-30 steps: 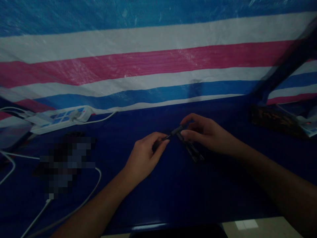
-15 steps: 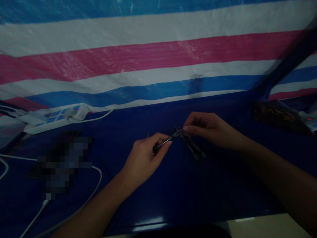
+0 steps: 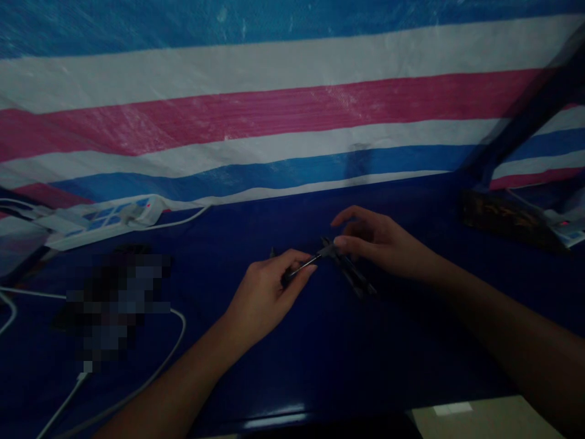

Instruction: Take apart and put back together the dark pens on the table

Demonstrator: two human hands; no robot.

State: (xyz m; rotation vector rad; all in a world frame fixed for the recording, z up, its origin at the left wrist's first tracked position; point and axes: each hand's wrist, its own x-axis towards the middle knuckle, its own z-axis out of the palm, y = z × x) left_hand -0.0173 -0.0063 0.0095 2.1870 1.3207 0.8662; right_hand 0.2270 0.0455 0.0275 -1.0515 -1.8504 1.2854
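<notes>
My left hand [image 3: 267,281] is closed in a pinch around a slim dark pen-like rod [image 3: 301,267] with a shiny edge, pointing to the upper right. At its far end is a wider flat dark piece [image 3: 326,250]. My right hand [image 3: 377,241] is beside that piece, its thumb tip at or just touching the end. The right index finger is lifted away from the thumb, leaving a gap. Below and between the hands, several thin dark sticks [image 3: 355,277] lie close together on the dark blue table [image 3: 365,353]. Dim light hides their exact kind.
A white power strip [image 3: 105,221] with plugs lies at the back left. In front of it is a pixelated dark device [image 3: 119,305] with a white cable [image 3: 180,335]. A dark patterned object [image 3: 507,219] lies far right. A striped sheet [image 3: 283,116] hangs behind the table.
My right index finger has lifted off the dark piece, and the right hand has opened from its pinch. My left hand keeps its hold. The view has shifted slightly.
</notes>
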